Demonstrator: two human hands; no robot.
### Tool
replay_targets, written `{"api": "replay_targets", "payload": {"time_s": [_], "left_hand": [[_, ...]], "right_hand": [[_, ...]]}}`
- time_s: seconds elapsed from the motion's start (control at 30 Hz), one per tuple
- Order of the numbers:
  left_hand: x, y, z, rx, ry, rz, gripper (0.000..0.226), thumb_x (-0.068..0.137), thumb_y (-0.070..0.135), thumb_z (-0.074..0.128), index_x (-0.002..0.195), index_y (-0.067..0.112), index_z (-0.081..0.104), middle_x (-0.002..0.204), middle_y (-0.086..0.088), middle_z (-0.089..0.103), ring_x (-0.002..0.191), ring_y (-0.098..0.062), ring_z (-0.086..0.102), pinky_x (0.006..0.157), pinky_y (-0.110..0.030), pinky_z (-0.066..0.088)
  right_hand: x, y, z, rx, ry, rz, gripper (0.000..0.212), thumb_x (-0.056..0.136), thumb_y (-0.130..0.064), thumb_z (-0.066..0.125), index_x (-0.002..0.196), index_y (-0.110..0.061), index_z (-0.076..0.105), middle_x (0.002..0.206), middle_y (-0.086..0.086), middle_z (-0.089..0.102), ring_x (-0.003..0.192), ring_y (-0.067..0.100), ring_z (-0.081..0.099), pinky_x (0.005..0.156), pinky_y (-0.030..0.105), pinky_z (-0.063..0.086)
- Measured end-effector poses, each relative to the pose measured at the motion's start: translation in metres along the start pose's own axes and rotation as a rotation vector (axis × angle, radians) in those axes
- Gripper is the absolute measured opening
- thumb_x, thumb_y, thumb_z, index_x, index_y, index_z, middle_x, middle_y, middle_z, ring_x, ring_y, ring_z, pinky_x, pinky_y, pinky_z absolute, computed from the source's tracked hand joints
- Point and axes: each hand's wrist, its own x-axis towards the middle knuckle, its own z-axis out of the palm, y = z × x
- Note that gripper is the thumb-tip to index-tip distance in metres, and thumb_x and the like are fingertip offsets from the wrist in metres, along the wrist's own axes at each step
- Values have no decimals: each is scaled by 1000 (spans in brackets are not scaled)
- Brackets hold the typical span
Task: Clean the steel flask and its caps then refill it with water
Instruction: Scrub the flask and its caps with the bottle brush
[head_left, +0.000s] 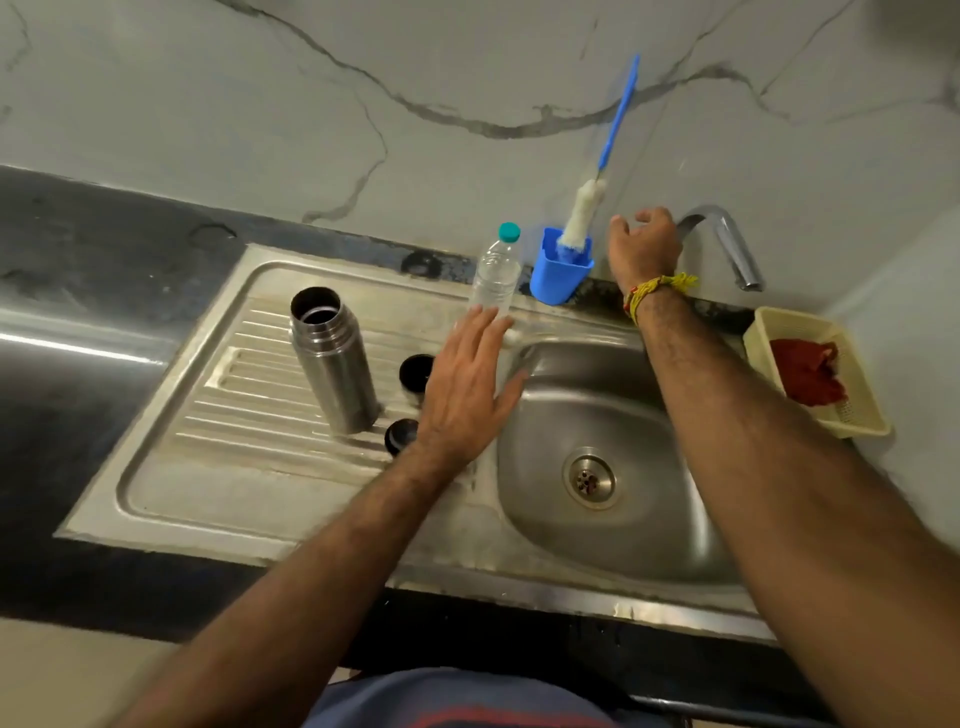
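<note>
**Inspector A:** The flask is noted upright and uncapped on the ribbed drainboard, left of the sink bowl. Two dark caps are recorded just right of it: the far cap and the near cap, both partly hidden by the left hand.

**Inspector B:** And the hands?

**Inspector A:** The left hand is seen flat, fingers spread apart, nothing gripped, held over the rim between drainboard and bowl. The right hand is raised at the far edge beside the base of the tap, fingers loosely curled. Whether the tap or its handle is touched cannot be told. A yellow thread band is seen on that wrist.

**Inspector B:** Other items?

**Inspector A:** A clear plastic bottle with a teal cap is found standing at the far edge of the sink, just beyond the left fingertips. To its right, a blue cup is recorded, holding a bottle brush whose blue handle is leaned against the marble wall. On the far right, a cream basket containing a red cloth is set on the dark desk. The bowl's drain is left uncovered.
</note>
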Motion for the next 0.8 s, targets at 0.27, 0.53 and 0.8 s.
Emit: {"api": "replay_targets", "payload": {"time_s": [0.27, 0.53, 0.8], "left_hand": [[16, -47, 97, 390, -875, -222, 79, 104, 29, 47, 161, 3, -1, 170, -17, -7, 157, -32, -8, 128, -45, -1], [8, -52, 129, 467, -904, -269, 81, 97, 9, 33, 154, -3, -23, 164, -20, -29, 151, -37, -27, 122, -52, -15], [7, -58, 130, 438, -910, -275, 85, 93, 12, 37, 156, -1, -18, 165, -17, -26, 152, -34, -27, 121, -51, -15]], "right_hand": [[43, 3, 8, -66, -124, -61, 48, 100, -31, 55, 139, -3, 48, 141, 13, 54, 129, 25, 52, 103, 29, 41], [89, -26, 47, 99, -87, -170, 27, 89, -26, 70, 104, -7, 58, 91, 0, 63, 84, 15, 63, 80, 30, 55], [80, -6, 45, 135, 147, -357, 13, 87, -17, 68, 87, -4, 70, 79, -4, 68, 69, 5, 59, 58, 4, 36]]}}
